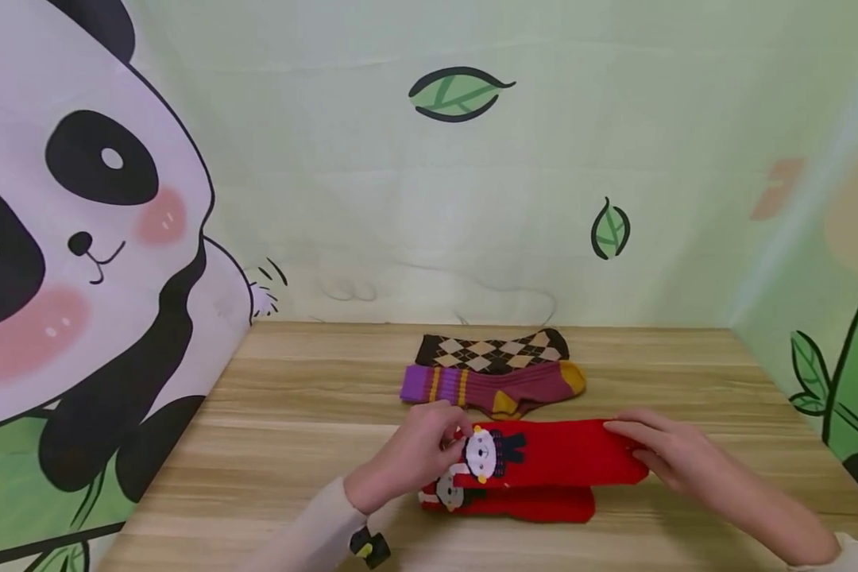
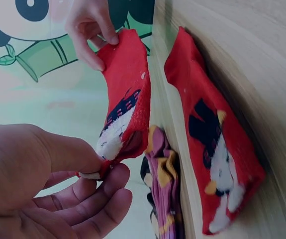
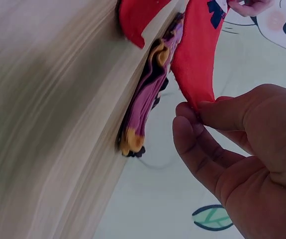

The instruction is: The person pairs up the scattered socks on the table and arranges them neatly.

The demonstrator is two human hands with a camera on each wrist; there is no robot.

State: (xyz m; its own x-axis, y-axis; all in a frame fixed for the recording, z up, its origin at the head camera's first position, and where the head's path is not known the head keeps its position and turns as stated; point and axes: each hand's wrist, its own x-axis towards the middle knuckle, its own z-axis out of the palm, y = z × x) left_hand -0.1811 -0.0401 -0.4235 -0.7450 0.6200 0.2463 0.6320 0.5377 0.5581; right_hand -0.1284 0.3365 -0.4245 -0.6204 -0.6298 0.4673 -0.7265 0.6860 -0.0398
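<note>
A red sock (image 1: 565, 451) with a white bear-like figure in dark clothes is stretched between both hands, lifted off the table. My left hand (image 1: 420, 446) pinches its figured end between thumb and fingers. At the opposite end, my right hand (image 1: 675, 446) pinches the plain red edge, as the right wrist view shows. Below it, a second red sock (image 2: 205, 139) with a similar figure lies on the table, partly covered by the held one in the head view. Neither hand touches that lower sock.
Behind the red socks lie purple socks (image 1: 486, 387) with mustard bands, heel and toe. Beyond them are black-and-tan argyle socks (image 1: 493, 352). The wood-grain table (image 1: 293, 397) meets a printed panda backdrop (image 1: 329, 199) at the back and sides.
</note>
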